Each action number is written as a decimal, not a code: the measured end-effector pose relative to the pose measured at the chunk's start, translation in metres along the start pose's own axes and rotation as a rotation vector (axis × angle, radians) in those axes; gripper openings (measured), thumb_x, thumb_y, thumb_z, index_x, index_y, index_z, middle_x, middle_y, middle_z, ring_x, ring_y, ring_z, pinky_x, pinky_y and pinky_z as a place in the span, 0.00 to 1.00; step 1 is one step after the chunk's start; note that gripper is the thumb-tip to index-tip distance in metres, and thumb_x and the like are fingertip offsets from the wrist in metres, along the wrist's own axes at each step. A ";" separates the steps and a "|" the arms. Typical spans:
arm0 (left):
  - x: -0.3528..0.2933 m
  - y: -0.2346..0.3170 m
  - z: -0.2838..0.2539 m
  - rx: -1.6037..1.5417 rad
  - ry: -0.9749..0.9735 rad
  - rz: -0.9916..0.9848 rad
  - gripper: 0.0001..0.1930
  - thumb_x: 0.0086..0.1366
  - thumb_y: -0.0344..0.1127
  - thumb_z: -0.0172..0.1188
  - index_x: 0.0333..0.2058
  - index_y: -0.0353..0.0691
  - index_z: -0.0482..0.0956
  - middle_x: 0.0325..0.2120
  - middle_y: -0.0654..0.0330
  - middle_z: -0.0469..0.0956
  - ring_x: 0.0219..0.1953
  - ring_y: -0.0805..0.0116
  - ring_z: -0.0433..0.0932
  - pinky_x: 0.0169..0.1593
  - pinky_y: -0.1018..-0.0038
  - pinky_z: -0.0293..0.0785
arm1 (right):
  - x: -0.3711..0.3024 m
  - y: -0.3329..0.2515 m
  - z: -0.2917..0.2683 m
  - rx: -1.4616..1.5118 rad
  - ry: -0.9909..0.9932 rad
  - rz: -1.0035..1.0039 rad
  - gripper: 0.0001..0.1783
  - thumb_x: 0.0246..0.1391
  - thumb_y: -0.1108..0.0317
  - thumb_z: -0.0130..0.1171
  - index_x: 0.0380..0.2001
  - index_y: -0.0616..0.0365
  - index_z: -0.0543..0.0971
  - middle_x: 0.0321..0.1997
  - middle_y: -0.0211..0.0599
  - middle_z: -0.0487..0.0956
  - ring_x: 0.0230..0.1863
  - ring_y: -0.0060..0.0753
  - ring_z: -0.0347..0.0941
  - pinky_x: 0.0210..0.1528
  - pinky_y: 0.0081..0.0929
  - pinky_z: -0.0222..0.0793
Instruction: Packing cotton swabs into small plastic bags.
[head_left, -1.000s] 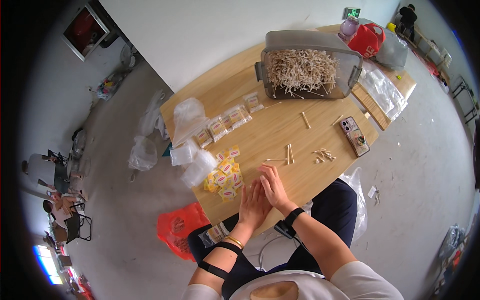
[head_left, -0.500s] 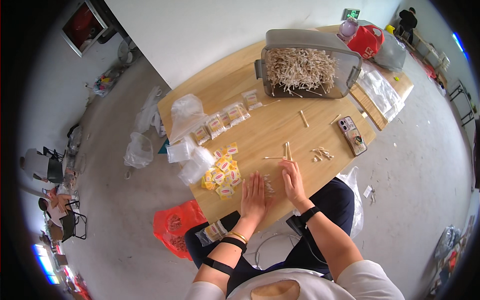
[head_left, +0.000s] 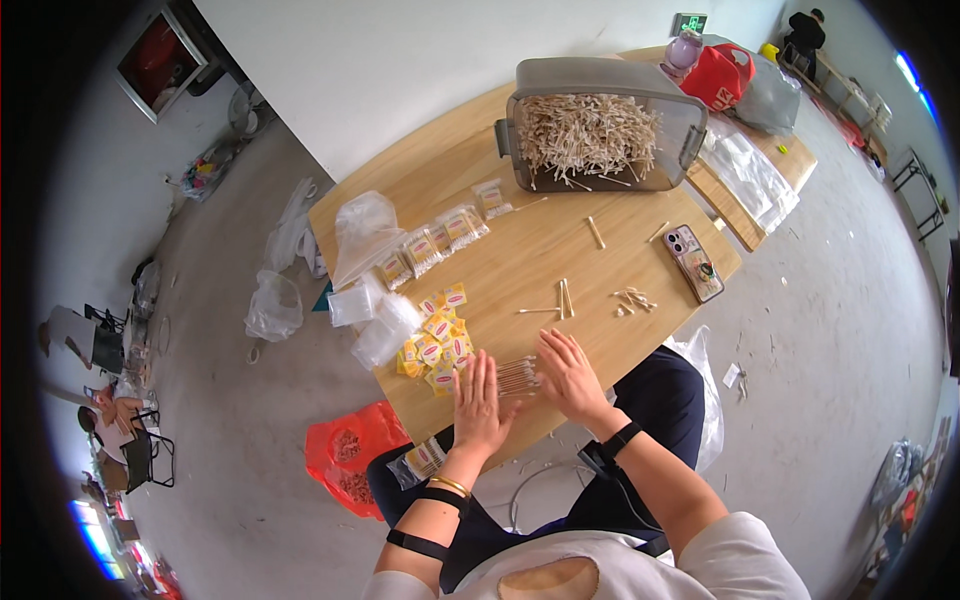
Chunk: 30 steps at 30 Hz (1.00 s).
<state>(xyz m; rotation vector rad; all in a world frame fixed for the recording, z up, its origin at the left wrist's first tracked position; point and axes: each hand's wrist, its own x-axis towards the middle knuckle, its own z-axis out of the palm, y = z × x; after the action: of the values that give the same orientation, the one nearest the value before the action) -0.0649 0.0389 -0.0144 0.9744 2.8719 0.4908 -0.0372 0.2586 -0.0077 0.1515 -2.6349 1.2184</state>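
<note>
A row of cotton swabs lies side by side on the wooden table between my hands. My left hand is at the left ends of the row, fingers stretched out and holding nothing. At the right ends is my right hand, its fingers also extended, with nothing gripped. Left of my left hand is a pile of yellow-and-white cards. Beyond my right hand are a few loose swabs and a small heap of short swab pieces.
A grey tub of swabs lies tipped at the table's back. Filled swab packets stand in a row beside clear plastic bags. A phone rests near the right edge. A red bag is below the left edge.
My hands have moved apart, left hand leftward and right hand a little back to the left, exposing the row of swabs that was mostly covered. The whole view has shifted slightly.
</note>
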 end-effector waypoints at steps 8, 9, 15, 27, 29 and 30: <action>-0.017 -0.003 0.012 0.166 -0.024 -0.173 0.50 0.70 0.68 0.39 0.72 0.27 0.43 0.75 0.45 0.41 0.78 0.51 0.33 0.76 0.46 0.26 | -0.019 -0.015 0.012 -0.437 -0.203 -0.003 0.53 0.54 0.42 0.62 0.73 0.61 0.55 0.78 0.49 0.52 0.80 0.47 0.42 0.80 0.48 0.37; -0.016 -0.003 0.012 0.165 -0.023 -0.174 0.50 0.70 0.68 0.39 0.72 0.27 0.43 0.75 0.45 0.41 0.78 0.51 0.33 0.76 0.46 0.26 | -0.017 -0.013 0.012 -0.438 -0.204 -0.004 0.53 0.54 0.42 0.62 0.73 0.61 0.55 0.78 0.49 0.52 0.80 0.47 0.42 0.80 0.48 0.37; -0.020 0.001 0.016 0.222 -0.019 -0.178 0.50 0.71 0.67 0.40 0.72 0.27 0.43 0.75 0.46 0.41 0.78 0.52 0.33 0.76 0.47 0.25 | 0.008 0.001 0.005 -0.421 -0.289 -0.063 0.57 0.47 0.41 0.68 0.73 0.57 0.57 0.78 0.42 0.55 0.80 0.43 0.45 0.80 0.46 0.38; -0.007 0.007 0.016 0.173 0.009 -0.202 0.51 0.70 0.70 0.35 0.72 0.25 0.46 0.76 0.45 0.40 0.78 0.52 0.33 0.76 0.48 0.25 | -0.004 -0.011 0.006 -0.404 -0.284 -0.109 0.57 0.50 0.42 0.66 0.74 0.59 0.53 0.79 0.53 0.49 0.81 0.49 0.40 0.80 0.47 0.36; -0.004 0.010 0.018 0.177 0.027 -0.215 0.52 0.70 0.72 0.32 0.72 0.25 0.45 0.75 0.43 0.40 0.78 0.51 0.33 0.76 0.47 0.26 | -0.002 -0.009 0.016 -0.406 -0.247 -0.095 0.55 0.54 0.43 0.62 0.74 0.61 0.51 0.79 0.57 0.48 0.81 0.53 0.39 0.80 0.48 0.36; 0.000 0.012 0.021 0.172 0.028 -0.216 0.52 0.70 0.72 0.32 0.72 0.25 0.45 0.75 0.43 0.40 0.78 0.51 0.33 0.76 0.47 0.26 | -0.003 -0.007 0.024 -0.410 -0.251 -0.095 0.55 0.54 0.43 0.62 0.74 0.61 0.51 0.79 0.57 0.48 0.81 0.53 0.39 0.80 0.48 0.36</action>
<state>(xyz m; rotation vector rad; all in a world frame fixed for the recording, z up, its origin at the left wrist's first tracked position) -0.0541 0.0538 -0.0303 0.6674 3.0366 0.2450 -0.0373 0.2354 -0.0182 0.3708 -2.9864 0.6449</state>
